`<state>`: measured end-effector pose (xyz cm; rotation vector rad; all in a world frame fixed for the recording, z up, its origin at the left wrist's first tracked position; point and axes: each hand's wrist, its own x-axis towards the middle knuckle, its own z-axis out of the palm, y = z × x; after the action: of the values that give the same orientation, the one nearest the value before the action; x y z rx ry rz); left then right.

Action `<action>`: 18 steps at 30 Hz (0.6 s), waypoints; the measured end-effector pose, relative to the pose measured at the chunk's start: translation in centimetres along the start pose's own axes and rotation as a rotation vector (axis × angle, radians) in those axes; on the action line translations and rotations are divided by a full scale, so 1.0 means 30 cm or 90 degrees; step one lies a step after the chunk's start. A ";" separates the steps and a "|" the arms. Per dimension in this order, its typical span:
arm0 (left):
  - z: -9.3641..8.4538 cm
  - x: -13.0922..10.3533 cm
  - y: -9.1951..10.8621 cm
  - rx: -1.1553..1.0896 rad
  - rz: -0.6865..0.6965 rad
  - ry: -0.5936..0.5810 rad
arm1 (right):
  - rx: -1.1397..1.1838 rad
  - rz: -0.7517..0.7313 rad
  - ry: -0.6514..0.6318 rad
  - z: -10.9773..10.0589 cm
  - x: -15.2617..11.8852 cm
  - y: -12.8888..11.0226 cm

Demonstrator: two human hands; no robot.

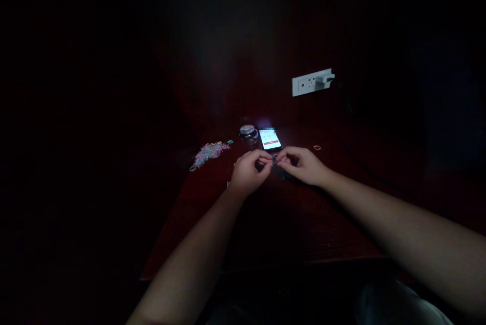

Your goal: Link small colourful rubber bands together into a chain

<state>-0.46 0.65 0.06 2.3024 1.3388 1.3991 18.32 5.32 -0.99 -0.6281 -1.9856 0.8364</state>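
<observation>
My left hand and my right hand meet fingertip to fingertip above the dark red table. Both are closed in a pinch. Between the fingertips shows a small teal band, held by both. Just behind the hands lies a phone with its screen lit. A round clear jar with a pale lid stands left of the phone. To the left a heap of small coloured bands is spread on the table.
One orange band lies alone to the right of the phone. A white wall socket with a plug in it is on the wall behind. A dark cable runs at the right. The surroundings are very dark.
</observation>
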 end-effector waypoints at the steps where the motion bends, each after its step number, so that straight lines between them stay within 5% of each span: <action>1: 0.001 0.000 0.001 -0.001 0.002 -0.001 | -0.002 -0.001 -0.003 0.002 -0.001 -0.001; 18: -0.013 0.000 0.016 0.032 0.010 -0.036 | -0.024 -0.022 -0.006 -0.006 0.001 -0.004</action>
<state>-0.47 0.23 0.53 2.3715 1.3574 1.3080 18.46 5.32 -0.81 -0.6103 -2.0197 0.7832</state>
